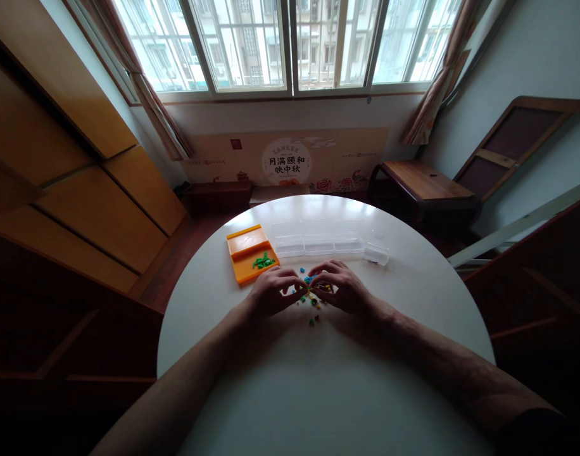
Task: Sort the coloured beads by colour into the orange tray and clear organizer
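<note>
Over a small heap of coloured plastic pieces (315, 303), my left hand (275, 291) and my right hand (343, 287) meet with their fingertips close together. Each hand is closed in a pinch; whatever lies between the fingers is too small to make out. The heap mixes blue, green, yellow and dark pieces, partly covered by my fingers. A loose blue piece (302, 270) lies just beyond the hands, and a green piece (311, 322) lies on the near side. Left of my left hand, an orange tray (245, 277) holds several green pieces (263, 260).
Behind the hands stands a row of clear plastic compartments (318, 246), with a small clear box (376, 255) at its right end. Everything rests on a round white table (290, 392). Beyond are a wooden side table (427, 179), cabinets (123, 209) and a window (252, 50).
</note>
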The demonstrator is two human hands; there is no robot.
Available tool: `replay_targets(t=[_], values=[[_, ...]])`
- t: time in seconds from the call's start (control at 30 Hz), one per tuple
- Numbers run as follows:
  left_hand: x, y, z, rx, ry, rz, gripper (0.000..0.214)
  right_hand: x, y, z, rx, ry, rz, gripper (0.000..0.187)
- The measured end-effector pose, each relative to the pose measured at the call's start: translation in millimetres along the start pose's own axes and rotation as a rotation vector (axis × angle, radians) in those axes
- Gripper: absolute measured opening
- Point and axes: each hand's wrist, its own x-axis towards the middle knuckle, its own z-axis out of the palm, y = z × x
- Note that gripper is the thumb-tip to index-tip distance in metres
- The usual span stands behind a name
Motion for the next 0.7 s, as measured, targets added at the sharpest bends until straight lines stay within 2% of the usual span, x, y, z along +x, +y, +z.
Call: replay_targets(t=[0.17, 0.33, 0.53, 0.7], values=[[0, 1, -1.3, 0.004, -0.025, 0.008, 0.015, -1, 0, 0, 0.002, -0.008, 0.012, 0.005], [-3, -14, -11.3, 0.117, 0.017, -0.011, 0.017, -2, -3, -3, 0.031, -0.027, 0.033, 0.007], [-11, -43, -39.3, 0.356, 0.175, -0.261, 0.019, -3, -11, -7, 0.04, -0.14, -0.019, 0.006], [-18, -56, -46.2, 0.428, 0.219, -0.437, 0.012, -3, -14, -12, 0.109, -0.234, -0.069, 0.012]])
